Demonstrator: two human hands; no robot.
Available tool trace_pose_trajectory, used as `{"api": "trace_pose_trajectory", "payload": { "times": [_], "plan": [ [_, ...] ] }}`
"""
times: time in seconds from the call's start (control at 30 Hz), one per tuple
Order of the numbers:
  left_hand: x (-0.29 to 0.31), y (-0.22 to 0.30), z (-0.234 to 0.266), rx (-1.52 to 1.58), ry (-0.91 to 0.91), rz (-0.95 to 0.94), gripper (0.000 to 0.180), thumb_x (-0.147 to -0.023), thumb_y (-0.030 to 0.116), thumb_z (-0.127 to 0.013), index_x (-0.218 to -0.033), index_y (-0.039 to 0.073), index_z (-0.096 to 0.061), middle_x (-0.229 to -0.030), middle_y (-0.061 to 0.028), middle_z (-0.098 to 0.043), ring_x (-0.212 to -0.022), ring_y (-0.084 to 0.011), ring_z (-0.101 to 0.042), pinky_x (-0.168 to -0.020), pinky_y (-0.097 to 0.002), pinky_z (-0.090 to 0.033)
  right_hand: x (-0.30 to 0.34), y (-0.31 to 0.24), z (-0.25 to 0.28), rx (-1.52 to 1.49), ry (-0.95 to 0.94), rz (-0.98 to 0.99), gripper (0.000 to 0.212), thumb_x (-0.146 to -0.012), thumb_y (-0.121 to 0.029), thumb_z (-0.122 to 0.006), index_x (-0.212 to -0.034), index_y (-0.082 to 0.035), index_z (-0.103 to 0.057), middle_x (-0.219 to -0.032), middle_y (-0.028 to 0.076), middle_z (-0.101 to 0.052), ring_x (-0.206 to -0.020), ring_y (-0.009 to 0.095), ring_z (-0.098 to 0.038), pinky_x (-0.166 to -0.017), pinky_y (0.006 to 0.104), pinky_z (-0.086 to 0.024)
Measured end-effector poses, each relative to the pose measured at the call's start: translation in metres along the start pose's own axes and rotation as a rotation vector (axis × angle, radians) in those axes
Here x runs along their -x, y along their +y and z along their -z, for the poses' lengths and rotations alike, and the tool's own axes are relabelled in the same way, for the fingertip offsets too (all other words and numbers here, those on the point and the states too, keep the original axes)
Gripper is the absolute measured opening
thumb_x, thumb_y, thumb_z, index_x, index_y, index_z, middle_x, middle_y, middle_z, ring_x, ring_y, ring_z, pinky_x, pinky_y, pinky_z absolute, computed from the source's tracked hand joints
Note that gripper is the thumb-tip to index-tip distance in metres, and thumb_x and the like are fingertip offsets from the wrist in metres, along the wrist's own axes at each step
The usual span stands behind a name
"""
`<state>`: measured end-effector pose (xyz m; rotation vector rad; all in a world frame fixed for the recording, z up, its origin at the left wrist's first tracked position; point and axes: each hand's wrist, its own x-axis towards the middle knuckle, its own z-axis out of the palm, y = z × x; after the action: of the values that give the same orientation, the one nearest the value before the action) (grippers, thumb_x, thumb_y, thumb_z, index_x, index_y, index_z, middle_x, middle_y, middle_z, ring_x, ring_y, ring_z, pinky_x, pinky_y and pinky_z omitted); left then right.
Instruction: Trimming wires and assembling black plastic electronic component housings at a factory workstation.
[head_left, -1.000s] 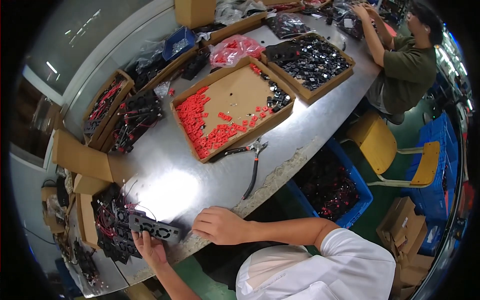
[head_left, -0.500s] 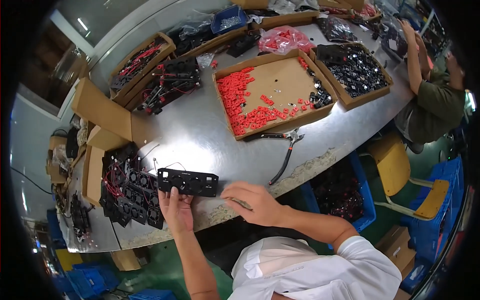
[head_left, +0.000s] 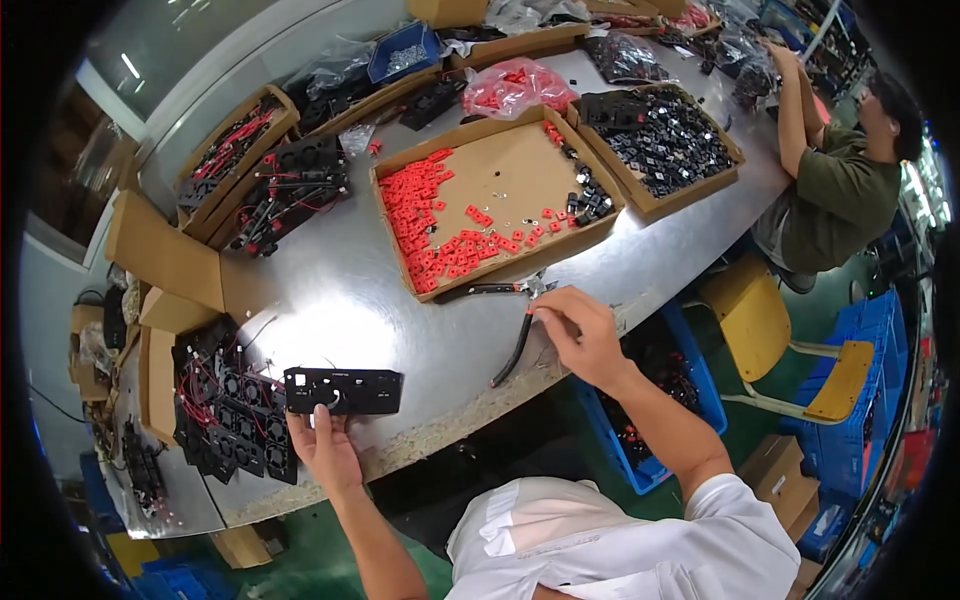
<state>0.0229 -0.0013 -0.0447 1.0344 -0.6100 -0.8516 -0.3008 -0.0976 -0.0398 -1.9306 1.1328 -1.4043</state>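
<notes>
My left hand [head_left: 328, 448] grips a flat black plastic panel [head_left: 350, 391] with cut-outs at its lower left part, thumb on the front face. The panel is tilted up above the table's near edge. My right hand [head_left: 592, 340] has its fingers curled in a pinch beside the jaws of a pair of pliers [head_left: 516, 350] with black handles. Anything between those fingertips is too small to make out, and I cannot tell whether they touch the pliers.
Beyond the pliers lies a shallow cardboard tray [head_left: 400, 272] of red and black blocks. A second box [head_left: 690, 200] holds black parts. Black fan panels [head_left: 235, 420] with red wires are heaped at left. A co-worker [head_left: 840, 190] sits at far right, past a yellow chair [head_left: 755, 310].
My right hand has moved away from the panel, to the right and farther out, to the pliers. The panel stays in my left hand. The whole view has shifted somewhat.
</notes>
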Motion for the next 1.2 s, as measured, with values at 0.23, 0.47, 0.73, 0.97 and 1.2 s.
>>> {"api": "trace_pose_trajectory", "payload": {
  "times": [0.23, 0.47, 0.73, 0.97, 1.2],
  "plan": [
    [0.001, -0.011, 0.001, -0.17, 0.136, 0.075, 0.027, -0.091, 0.002, -0.057, -0.117, 0.001, -0.052, -0.101, -0.004, -0.06, -0.087, -0.0102, -0.057, -0.074, -0.0241, -0.048, 0.006, 0.001, 0.001, 0.129, 0.037, -0.075, 0.008, -0.089, 0.001, -0.056, -0.092, 0.001, -0.063, -0.082, 0.007, -0.061, -0.071, 0.011, -0.057, -0.065, 0.0217, -0.044],
    [0.004, 0.006, -0.005, -0.04, 0.094, 0.044, 0.022, -0.092, 0.003, -0.055, -0.114, 0.001, -0.055, -0.109, -0.0046, -0.058, -0.094, -0.0127, -0.059, -0.084, -0.0277, -0.049, 0.012, 0.008, -0.009, 0.018, -0.038, -0.197, 0.01, -0.093, 0.0, -0.052, -0.096, 0.004, -0.06, -0.084, 0.006, -0.061, -0.079, 0.012, -0.059, -0.073, 0.0238, -0.048],
    [0.011, 0.006, -0.003, 0.332, -0.001, 0.105, 0.024, -0.092, -0.001, -0.05, -0.116, 0.006, -0.049, -0.112, -0.006, -0.058, -0.104, -0.0195, -0.058, -0.09, -0.0378, -0.049, 0.004, -0.02, -0.025, -0.304, -0.109, -0.256, 0.019, -0.092, -0.006, -0.056, -0.11, 0.001, -0.058, -0.099, 0.009, -0.062, -0.089, 0.014, -0.06, -0.078, 0.027, -0.049],
    [0.034, -0.006, -0.021, 0.504, -0.214, 0.078, 0.025, -0.09, -0.001, -0.053, -0.114, 0.006, -0.051, -0.129, -0.0177, -0.051, -0.116, -0.0221, -0.053, -0.094, -0.0364, -0.047, 0.005, -0.087, -0.102, -0.537, -0.683, -0.312, 0.074, -0.075, 0.002, -0.073, -0.14, -0.006, -0.038, -0.114, 0.009, -0.057, -0.103, 0.018, -0.056, -0.085, 0.0306, -0.047],
    [0.05, 0.007, -0.025, 0.375, -0.186, 0.091, 0.036, -0.089, -0.004, -0.052, -0.124, 0.004, -0.046, -0.132, -0.0151, -0.05, -0.119, -0.0208, -0.051, -0.098, -0.032, -0.042, 0.015, -0.078, -0.115, -0.348, -0.658, -0.207, 0.033, -0.081, -0.002, -0.066, -0.113, 0.0, -0.058, -0.094, 0.004, -0.061, -0.087, 0.009, -0.055, -0.077, 0.0219, -0.044]
  ]
}}
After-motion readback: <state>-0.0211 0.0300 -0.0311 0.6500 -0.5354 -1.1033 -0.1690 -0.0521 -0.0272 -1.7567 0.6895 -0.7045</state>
